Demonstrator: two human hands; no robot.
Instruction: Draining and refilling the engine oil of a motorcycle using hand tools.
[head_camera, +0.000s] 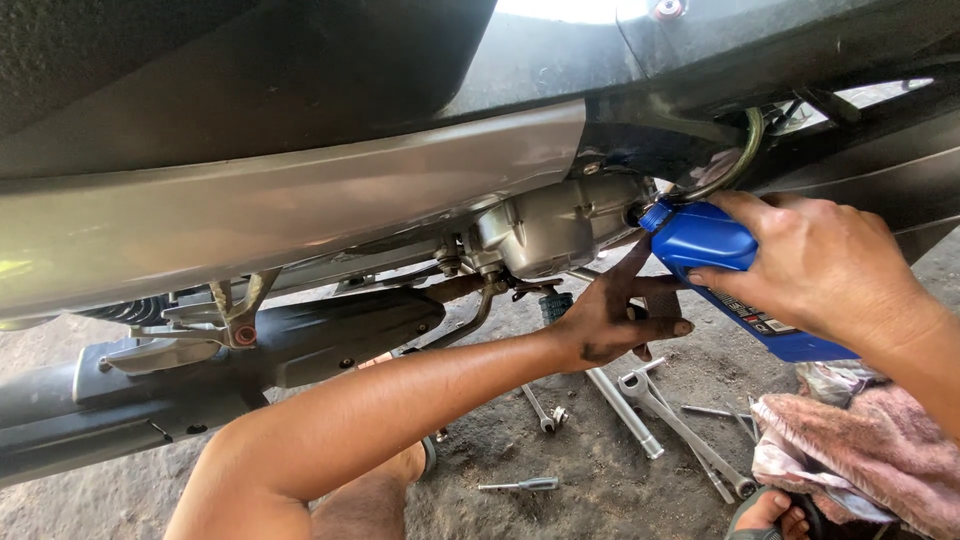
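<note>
1. My right hand (830, 265) is wrapped around the blue plastic oil bottle (735, 275), tipped so its neck meets the filler hole in the grey metal engine case (555, 230) under the scooter.
2. My left hand (615, 320) has its fingers spread, bracing the bottle from below without grasping it.
3. I judge the pour is under way; next calls for holding the neck steady.
4. Steel wrenches (665, 410) and a pink rag (860, 455) lie on the ground.

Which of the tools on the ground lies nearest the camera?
The small screwdriver, lying alone at the bottom of the view, below the left hand. The wrenches lie bunched farther up, to its right.
</note>
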